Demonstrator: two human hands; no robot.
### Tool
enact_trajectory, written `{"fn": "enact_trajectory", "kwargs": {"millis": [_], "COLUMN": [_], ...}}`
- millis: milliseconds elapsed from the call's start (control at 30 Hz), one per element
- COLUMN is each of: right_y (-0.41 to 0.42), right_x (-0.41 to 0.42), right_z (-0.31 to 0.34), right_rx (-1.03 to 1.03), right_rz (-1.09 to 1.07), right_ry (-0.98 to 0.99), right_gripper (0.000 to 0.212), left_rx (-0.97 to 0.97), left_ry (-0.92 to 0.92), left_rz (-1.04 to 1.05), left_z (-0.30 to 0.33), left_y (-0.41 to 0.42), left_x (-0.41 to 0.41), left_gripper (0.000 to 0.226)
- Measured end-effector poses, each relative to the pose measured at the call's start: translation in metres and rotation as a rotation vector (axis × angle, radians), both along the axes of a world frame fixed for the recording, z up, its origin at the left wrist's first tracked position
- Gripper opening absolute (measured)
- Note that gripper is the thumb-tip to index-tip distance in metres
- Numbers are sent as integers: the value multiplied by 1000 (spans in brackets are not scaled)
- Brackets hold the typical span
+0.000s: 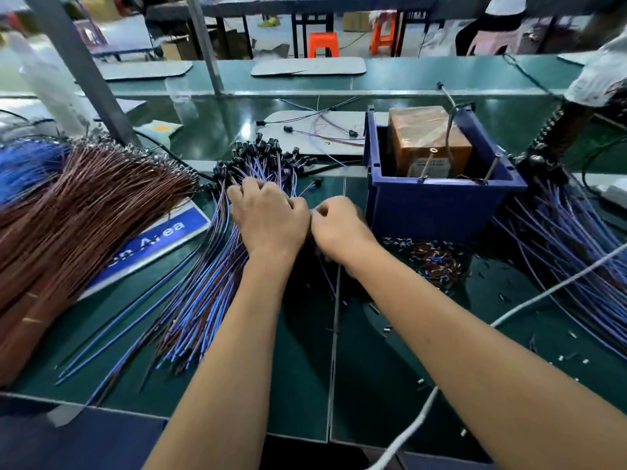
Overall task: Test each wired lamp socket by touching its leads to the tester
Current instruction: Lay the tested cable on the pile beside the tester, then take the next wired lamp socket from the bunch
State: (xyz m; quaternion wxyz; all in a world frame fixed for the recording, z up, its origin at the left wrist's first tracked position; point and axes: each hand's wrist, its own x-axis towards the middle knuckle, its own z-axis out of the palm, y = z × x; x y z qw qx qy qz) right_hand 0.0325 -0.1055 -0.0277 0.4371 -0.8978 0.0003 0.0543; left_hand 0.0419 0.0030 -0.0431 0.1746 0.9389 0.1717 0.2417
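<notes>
Hidden: what the right hand (334, 228) pinches cannot be made out; its fingers curl in toward the left hand, and the spot below both hands is dark and blurred.
Cut off: the brown wires (78, 212) run out of view at the left edge; the bundle (563, 232) on the right leaves at the right edge.
Hard to read: the blue sign (152, 242) under the brown wires shows only "Area"; the label on the tester (429, 140) is too small to read.
Left hand: (268, 218) fingers curled down into the sockets (261, 154), gripping their leads (203, 296) near the socket end.
Right hand: knuckles touching the left hand, thumb and fingertips closed together (on a thin lead, apparently; I cannot tell for certain).
Sockets: black heads fanned out beyond the left hand, left of the bin (437, 198); the blue and brown leads trail toward the near edge.
Tester: brown block inside the blue bin, with metal prongs standing over it; apart from both hands.
Surface: (298, 368) dark green, glossy, with a seam running between the forearms; cut sleeve scraps (437, 262) lie just before the bin, and a white cable (509, 317) crosses the near right.
Room: a second green bench behind, orange stools (322, 44) beyond it, a grey post (78, 62) at left (background blurred).
</notes>
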Motion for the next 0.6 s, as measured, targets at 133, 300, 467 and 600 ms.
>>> {"fn": "enact_trajectory", "kwargs": {"millis": [133, 300, 467, 600], "right_y": [9, 19, 20, 21], "right_x": [6, 12, 9, 3], "right_z": [-2, 5, 13, 24], "right_rx": [322, 858, 976, 1026], "right_rz": [-99, -200, -152, -65], "right_ry": [110, 272, 297, 184], "right_gripper": [46, 4, 7, 17], "left_rx": [-233, -274, -316, -326], "left_ry": [-169, -246, -309, -483], "left_rz": [-111, -132, -109, 33], "left_z": [6, 8, 12, 16], "left_y": [-4, -5, -5, -1], "left_x": [-6, -11, -16, -18], "left_gripper": [15, 25, 23, 14]}}
